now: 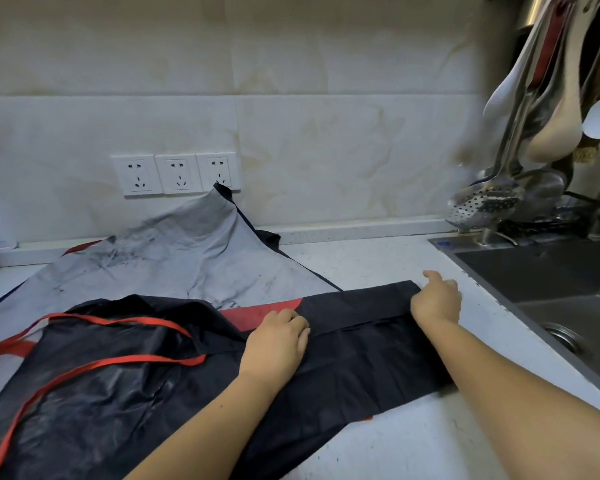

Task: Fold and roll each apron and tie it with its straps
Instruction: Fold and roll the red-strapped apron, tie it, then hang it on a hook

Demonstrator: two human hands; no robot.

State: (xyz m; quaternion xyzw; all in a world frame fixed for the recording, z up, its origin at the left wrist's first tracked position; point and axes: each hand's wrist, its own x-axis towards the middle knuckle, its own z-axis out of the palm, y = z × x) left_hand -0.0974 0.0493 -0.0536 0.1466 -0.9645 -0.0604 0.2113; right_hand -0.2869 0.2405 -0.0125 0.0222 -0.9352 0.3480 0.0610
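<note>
Black glossy fabric apron (326,358) lies flat on the white speckled counter (430,438), its folded end just beside the steel sink (568,282). My right hand (435,301) is curled over the fold's corner at the sink end. My left hand (278,336), farther from the sink, has its fingers curled down on the same fold line. Judgement: both grip to keep the crease straight for rolling. Thin red straps (118,362) trail loose at the end farthest from the sink, free for tying. Crumpled grey apron (174,258) lies behind, away from the sink, untouched.
</note>
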